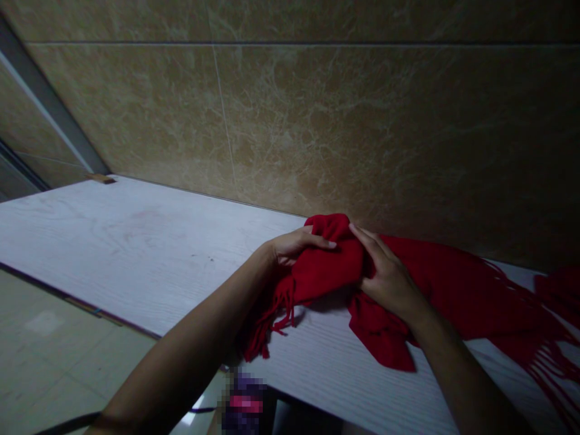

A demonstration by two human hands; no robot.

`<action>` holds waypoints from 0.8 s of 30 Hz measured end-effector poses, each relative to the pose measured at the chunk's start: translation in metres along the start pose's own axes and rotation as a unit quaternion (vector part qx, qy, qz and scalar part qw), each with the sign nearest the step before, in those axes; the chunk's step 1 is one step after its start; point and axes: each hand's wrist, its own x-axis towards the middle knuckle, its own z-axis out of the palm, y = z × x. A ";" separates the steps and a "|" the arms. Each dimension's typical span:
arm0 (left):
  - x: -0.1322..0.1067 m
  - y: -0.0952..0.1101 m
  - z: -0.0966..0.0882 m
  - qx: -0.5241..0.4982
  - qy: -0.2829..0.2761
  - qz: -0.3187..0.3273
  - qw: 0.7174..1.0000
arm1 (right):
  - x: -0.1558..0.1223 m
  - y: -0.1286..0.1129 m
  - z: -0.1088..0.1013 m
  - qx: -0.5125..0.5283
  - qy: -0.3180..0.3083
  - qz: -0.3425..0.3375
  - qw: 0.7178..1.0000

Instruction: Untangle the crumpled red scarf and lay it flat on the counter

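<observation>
The left hand (292,244) is closed on the bunched red cloth (328,272) at the centre of the frame, thumb on top; the right hand (387,278) clasps the bunch's right side. More red cloth (453,290) lies to the right of both hands, nearer to the right one, its long axis going toward the lower right, on the white tabletop (149,241). Behind stands the tiled wall (308,121).
</observation>
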 end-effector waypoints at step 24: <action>0.010 -0.003 -0.004 0.016 0.085 -0.016 0.996 | 0.000 -0.002 0.005 0.056 0.011 -0.006 0.998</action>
